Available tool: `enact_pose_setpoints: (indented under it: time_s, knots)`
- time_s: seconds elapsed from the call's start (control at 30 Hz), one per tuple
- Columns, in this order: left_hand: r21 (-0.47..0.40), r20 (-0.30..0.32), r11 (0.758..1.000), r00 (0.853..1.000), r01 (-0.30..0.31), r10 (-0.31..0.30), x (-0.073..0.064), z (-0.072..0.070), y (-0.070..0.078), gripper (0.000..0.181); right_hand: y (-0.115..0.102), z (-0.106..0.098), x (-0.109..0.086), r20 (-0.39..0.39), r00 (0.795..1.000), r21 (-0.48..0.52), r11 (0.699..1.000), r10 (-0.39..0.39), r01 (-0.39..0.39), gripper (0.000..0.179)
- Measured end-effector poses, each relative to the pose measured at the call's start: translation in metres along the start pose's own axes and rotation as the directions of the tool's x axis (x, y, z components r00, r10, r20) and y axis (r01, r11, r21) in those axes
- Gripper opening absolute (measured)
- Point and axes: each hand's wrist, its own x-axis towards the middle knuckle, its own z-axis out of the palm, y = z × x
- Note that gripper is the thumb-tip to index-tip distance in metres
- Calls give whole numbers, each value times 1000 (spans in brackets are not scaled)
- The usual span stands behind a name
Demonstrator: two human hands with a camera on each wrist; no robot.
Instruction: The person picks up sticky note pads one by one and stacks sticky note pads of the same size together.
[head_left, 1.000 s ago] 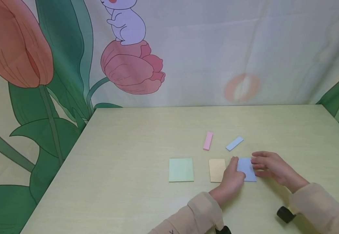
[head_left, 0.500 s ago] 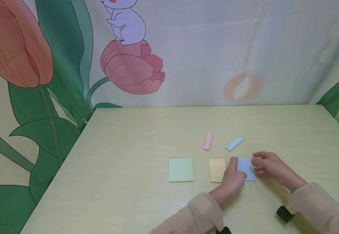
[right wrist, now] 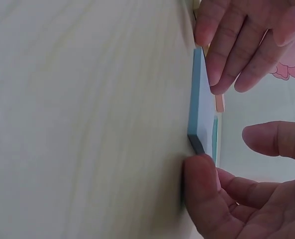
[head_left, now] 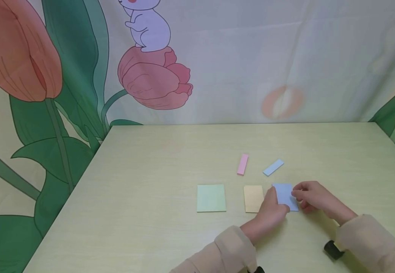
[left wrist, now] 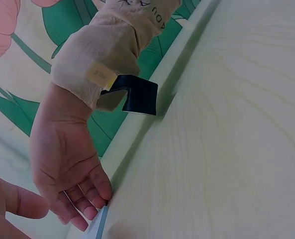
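Note:
A flat blue tile (head_left: 284, 194) lies on the table between the two hands. At its left edge are the fingertips of my left hand (head_left: 272, 212), with the thumb at the near edge. My right hand (head_left: 314, 196) is at the right edge, fingers loosely bent and tips touching the tile. Seen from the left wrist, the right hand (left wrist: 67, 154) faces me, fingers nearly straight at the edge. The right wrist view shows the tile (right wrist: 202, 104) low on the table, with the left fingers (right wrist: 237, 55) hanging over its far end.
Left of the blue tile lie a yellow tile (head_left: 252, 197) and a green square tile (head_left: 211, 198). Behind them are a pink strip (head_left: 242, 164) and a light blue strip (head_left: 273, 167). A printed curtain (head_left: 231, 64) hangs behind the table (head_left: 142, 189).
My left hand has shifted slightly left and toward me, baring more of the tile's left corner. The right hand has dipped a little toward me, its fingers more bent.

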Motion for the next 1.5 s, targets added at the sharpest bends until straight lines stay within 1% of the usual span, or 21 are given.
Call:
enact_pose_setpoints:
  time_s: [0.23, 0.4, 0.5, 0.6, 0.67, 0.73, 0.83, 0.97, 1.03, 1.13, 1.2, 1.27, 1.37, 1.43, 1.5]
  knots:
    - [-49, 15, 998, 999, 47, -46, 1, -1, 2, 67, 0, 1, 0, -3, 1000, -20, 1000, -12, 12, 39]
    - [-51, -8, 996, 997, 75, -75, 5, -2, 3, 65, 1, 1, 0, -3, 1000, -35, 999, -24, 24, 40]
    - [-81, -13, 993, 996, 81, -83, 7, -2, 3, 64, 1, 1, 0, 0, 1000, -47, 998, -28, 28, 41]
    - [-129, -5, 988, 996, 88, -89, 9, -3, 2, 63, 0, 2, -1, -3, 1000, -58, 998, -14, 13, 43]
    - [-158, 4, 982, 995, 100, -100, 9, -4, 2, 62, -2, 2, -3, -11, 1000, -86, 996, -15, 14, 44]
    - [-182, 15, 977, 994, 108, -107, 8, -5, 2, 62, -3, 3, -4, -22, 1000, -147, 989, -13, 10, 45]
    - [-199, 18, 975, 995, 104, -102, 5, -8, 3, 63, -5, 6, -6, -49, 998, -286, 958, -27, 12, 49]
    - [-193, 0, 979, 997, 70, -72, 0, -12, 3, 60, -7, 9, -8, -83, 995, -445, 896, -51, 9, 56]
    - [-187, -20, 981, 998, 51, -56, -3, -15, 4, 57, -9, 11, -9, -94, 993, -494, 870, -71, 16, 58]
    - [-177, -39, 984, 999, 17, -24, -6, -20, 5, 52, -11, 14, -9, -105, 990, -545, 838, -93, 21, 62]
    - [-157, -50, 987, 999, -17, 9, -7, -26, 4, 48, -14, 16, -10, -111, 989, -557, 830, -97, 19, 64]
    - [-120, -44, 991, 998, -50, 45, -7, -33, 4, 44, -17, 18, -12, -114, 989, -565, 825, -94, 14, 64]
    - [14, -39, 994, 993, -112, 112, -5, -45, 1, 39, -20, 20, -13, -120, 988, -578, 816, -95, 8, 63]
    - [135, -25, 980, 988, -149, 154, -3, -54, 0, 37, -20, 22, -13, -126, 987, -591, 807, -98, 5, 64]
    - [269, -14, 946, 982, -180, 190, 0, -63, -2, 36, -21, 23, -13, -132, 987, -600, 800, -95, -3, 65]
